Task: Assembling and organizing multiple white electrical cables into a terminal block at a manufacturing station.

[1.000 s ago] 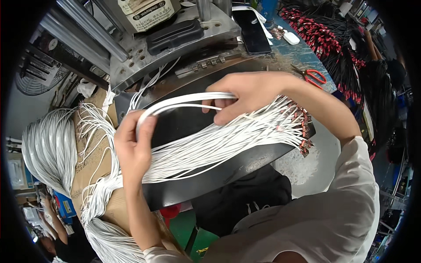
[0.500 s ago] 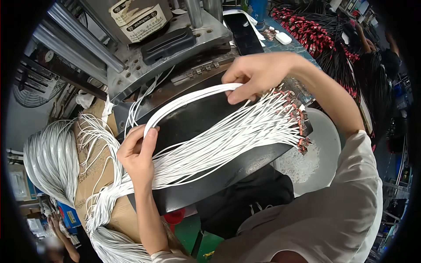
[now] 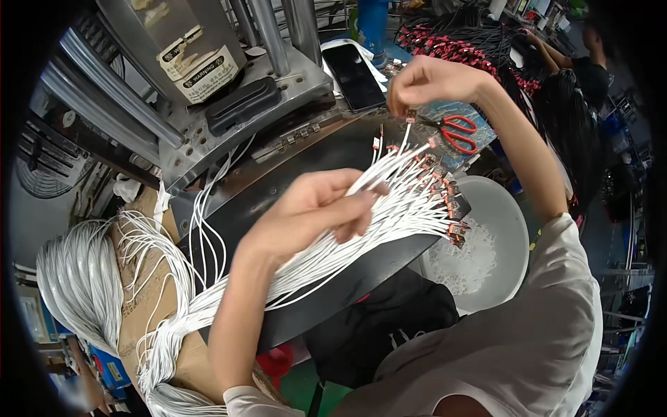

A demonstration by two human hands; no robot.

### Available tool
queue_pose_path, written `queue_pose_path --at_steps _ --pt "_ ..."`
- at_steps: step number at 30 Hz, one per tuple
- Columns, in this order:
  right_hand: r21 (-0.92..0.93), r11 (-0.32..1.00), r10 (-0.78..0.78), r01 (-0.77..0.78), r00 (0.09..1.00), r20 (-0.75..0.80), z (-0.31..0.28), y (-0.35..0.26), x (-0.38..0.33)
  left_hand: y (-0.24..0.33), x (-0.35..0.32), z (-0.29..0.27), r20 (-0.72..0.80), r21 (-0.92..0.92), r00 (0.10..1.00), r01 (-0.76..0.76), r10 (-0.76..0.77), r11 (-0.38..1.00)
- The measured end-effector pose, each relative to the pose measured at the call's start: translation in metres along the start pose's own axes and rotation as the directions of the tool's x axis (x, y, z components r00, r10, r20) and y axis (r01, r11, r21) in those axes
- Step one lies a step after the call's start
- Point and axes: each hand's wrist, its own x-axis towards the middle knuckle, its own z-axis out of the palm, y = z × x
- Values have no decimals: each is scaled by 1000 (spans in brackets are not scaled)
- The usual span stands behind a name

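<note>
A thick bundle of white cables lies across a black work surface, with small red-and-black connectors at its right end. My left hand is closed around several white cables a short way from their ends, above the bundle. Beyond it, my right hand is raised with its fingers curled in a pinch. One cable's connector shows at those fingertips, its cable rising from the ones in my left hand. The fingers partly hide the grip.
Red-handled scissors lie right of my right hand, near a black phone. A metal press stands at the back left. Below the connectors sits a pale tub of clear scraps. Grey cable coils lie left; a person is far right.
My left hand has slid right along the cables toward their connectors. My right hand has left the bent cables and moved up to a connector end. The scissors have come into view.
</note>
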Motion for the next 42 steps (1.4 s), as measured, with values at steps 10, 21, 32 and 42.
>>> queue_pose_path --at_steps 10,21,32,42 --pt "55 992 98 -110 979 181 82 -20 63 -56 42 10 -407 -264 913 -147 28 953" --pt "-903 402 -215 -155 942 -258 126 33 123 -55 -25 -15 -570 -119 821 -41 -35 992" --pt "370 917 224 -152 961 -161 136 2 76 -62 -10 -21 -627 -129 774 12 -91 992" --pt "495 859 227 -132 964 -136 150 -6 72 -62 -7 -21 -667 -92 742 5 -65 996"
